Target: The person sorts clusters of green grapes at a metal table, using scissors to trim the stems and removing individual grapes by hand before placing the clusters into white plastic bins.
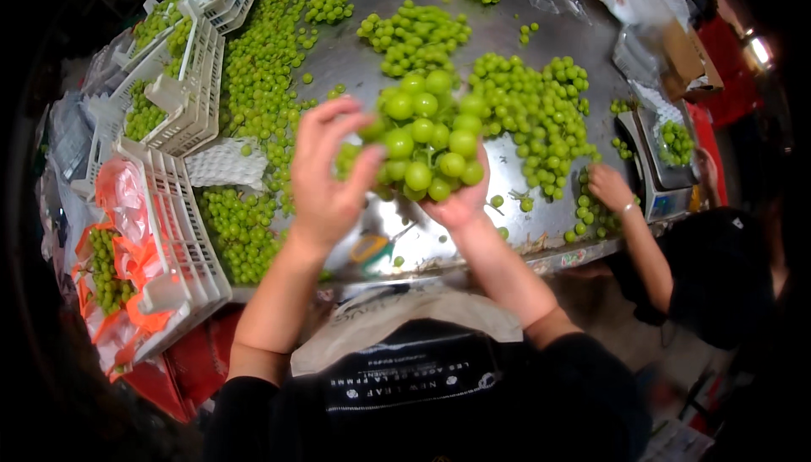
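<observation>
A bunch of large green grapes (427,137) is held up above the metal table (342,57). My right hand (460,200) supports it from below and the right side, its fingers mostly hidden behind the grapes. At the bunch's left side is my left hand (334,171), fingers curved and apart, the fingertips close to the grapes; whether they touch is unclear. Beneath my hands lies a pair of scissors (369,248) with orange-yellow handles, blurred. More bunches of grapes (532,116) rest beyond and to the right, and loose grapes (262,57) spread along the left.
White plastic crates (182,234) line the left side, one holding grapes in orange-and-white wrapping. White foam netting (226,164) lies beside them. At the right, a co-worker's hand (612,187) reaches to grapes near a scale (663,171). A cardboard box (688,57) stands at the far right.
</observation>
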Demonstrator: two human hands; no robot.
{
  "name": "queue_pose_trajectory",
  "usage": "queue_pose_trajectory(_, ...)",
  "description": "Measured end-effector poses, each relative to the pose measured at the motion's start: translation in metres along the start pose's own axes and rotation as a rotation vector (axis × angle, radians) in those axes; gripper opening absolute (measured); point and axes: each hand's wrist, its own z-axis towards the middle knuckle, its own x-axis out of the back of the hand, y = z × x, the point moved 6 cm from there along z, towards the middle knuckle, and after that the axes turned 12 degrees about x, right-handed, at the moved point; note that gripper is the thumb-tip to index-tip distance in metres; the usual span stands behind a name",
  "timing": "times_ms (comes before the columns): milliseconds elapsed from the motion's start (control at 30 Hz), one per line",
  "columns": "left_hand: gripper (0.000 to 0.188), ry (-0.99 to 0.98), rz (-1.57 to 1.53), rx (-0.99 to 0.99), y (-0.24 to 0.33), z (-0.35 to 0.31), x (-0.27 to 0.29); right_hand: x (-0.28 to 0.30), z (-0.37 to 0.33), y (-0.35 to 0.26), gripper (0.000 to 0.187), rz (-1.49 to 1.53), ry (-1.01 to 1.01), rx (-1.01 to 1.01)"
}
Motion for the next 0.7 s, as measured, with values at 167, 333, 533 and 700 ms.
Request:
queue_pose_trajectory(167,0.030,-0.036,0.158,-0.065,0.016,-0.002,-0.016,0.001,-0.001,-0.008,0.052,-0.109,-0.081,0.115)
queue_pose_trajectory(333,0.028,-0.032,0.242,-0.119,0.015,0.000,-0.019,0.009,-0.007,-0.014,0.048,-0.265,-0.059,0.174)
queue_pose_trajectory(533,0.026,-0.059,0.312,-0.220,0.022,-0.008,-0.016,0.007,-0.006,-0.013,0.049,-0.215,-0.056,0.161)
queue_pose_trajectory(700,0.023,-0.096,0.303,-0.233,0.017,-0.011,-0.016,0.004,-0.005,-0.017,0.045,-0.223,-0.031,0.169)
